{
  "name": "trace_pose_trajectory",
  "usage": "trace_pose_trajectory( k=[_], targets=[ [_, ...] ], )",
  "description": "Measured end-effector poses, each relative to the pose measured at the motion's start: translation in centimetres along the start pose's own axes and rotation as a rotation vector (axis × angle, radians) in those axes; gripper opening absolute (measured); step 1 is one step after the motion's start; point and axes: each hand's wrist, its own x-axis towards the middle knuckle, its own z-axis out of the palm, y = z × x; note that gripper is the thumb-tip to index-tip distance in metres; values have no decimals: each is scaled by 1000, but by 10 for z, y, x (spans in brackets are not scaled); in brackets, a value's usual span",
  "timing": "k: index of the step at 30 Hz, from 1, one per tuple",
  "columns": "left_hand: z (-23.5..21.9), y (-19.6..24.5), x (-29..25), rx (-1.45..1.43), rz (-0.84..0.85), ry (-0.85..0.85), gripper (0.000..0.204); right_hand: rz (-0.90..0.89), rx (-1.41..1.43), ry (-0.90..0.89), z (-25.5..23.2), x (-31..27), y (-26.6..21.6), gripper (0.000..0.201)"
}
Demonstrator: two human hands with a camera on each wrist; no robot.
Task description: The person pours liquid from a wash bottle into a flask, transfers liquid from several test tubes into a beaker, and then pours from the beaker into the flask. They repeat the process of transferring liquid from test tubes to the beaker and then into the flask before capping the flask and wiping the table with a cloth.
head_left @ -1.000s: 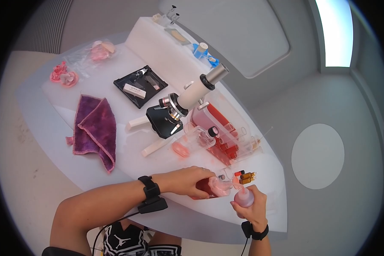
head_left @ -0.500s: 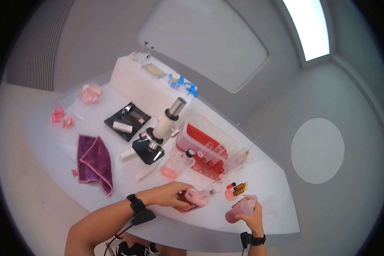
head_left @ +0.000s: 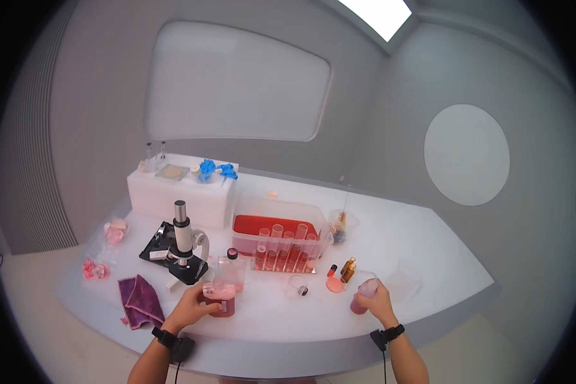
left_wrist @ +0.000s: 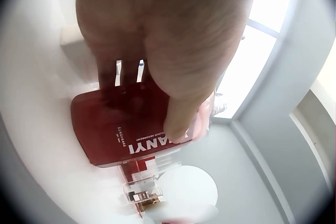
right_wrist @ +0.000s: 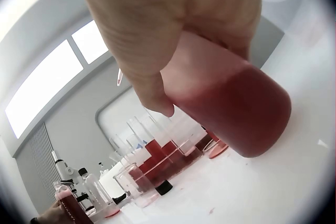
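My left hand (head_left: pixel 187 308) grips a flat-sided bottle of red liquid (head_left: pixel 223 307) near the front edge of the table. In the left wrist view, the fingers and thumb of that hand (left_wrist: pixel 163 35) lie round the red bottle (left_wrist: pixel 118 129), which carries white lettering. My right hand (head_left: pixel 382 304) holds a round, translucent squeeze bottle (head_left: pixel 360 304), also at the front. Seen from the right wrist, this hand (right_wrist: pixel 173 24) has its thumb along the side of the round bottle (right_wrist: pixel 241 103), with red liquid in its lower part. The two bottles stand well apart.
Between the hands lies a small clear vessel (head_left: pixel 297 285). Behind are a test tube rack (head_left: pixel 283 266), a tub of red liquid (head_left: pixel 272 225) and a clear black-capped bottle (head_left: pixel 231 272). Left are a microscope (head_left: pixel 183 237) and purple cloth (head_left: pixel 139 301); right, brown vials (head_left: pixel 347 269).
The hands have moved apart, each with its bottle; the two bottles were close together before. The flat bottle has gone from tilted to about upright. The head view has turned and tipped up.
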Motion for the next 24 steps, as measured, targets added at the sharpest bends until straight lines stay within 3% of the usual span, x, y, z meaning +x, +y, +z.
trace_pose_trajectory(
  k=[5, 7, 8, 10, 11, 13, 14, 17, 18, 20, 21, 24],
  targets=[
    [-4, -4, 1, 40, 15, 5, 54, 61, 1, -9, -7, -2, 7, 55],
    [0, 2, 2, 49, 44, 15, 55, 130, -159, -44, -14, -11, -17, 80],
    [2, 4, 0, 37, 63, 39, 56, 130, -145, -51, -19, -13, -12, 80],
    [-1, 3, -3, 10, -15, 27, 75, -132, -172, 101, -27, -19, -2, 84],
    [-2, 3, -11, 105, -6, 68, 79, -124, -157, 75, -27, -27, -5, 84],
    [7, 26, -29, 292, -5, 121, 86, -303, -288, 254, -44, -45, -53, 71],
    [12, 33, -44, 300, -24, 125, 86, -292, -277, 239, -49, -53, -68, 71],
    [18, 48, -85, 555, 45, 330, 79, -539, -344, 307, -52, -73, -98, 50],
    [20, 48, -95, 577, 36, 315, 79, -518, -329, 313, -48, -74, -104, 50],
    [22, 52, -105, 420, 40, 361, 67, -484, -167, -16, -35, -72, -121, 45],
    [34, 61, -102, 387, 43, 320, 54, -483, -137, -85, -19, -64, -127, 45],
    [82, 77, -77, 363, 68, 81, 47, -431, -114, -222, 37, -31, -125, 54]
  ],
)
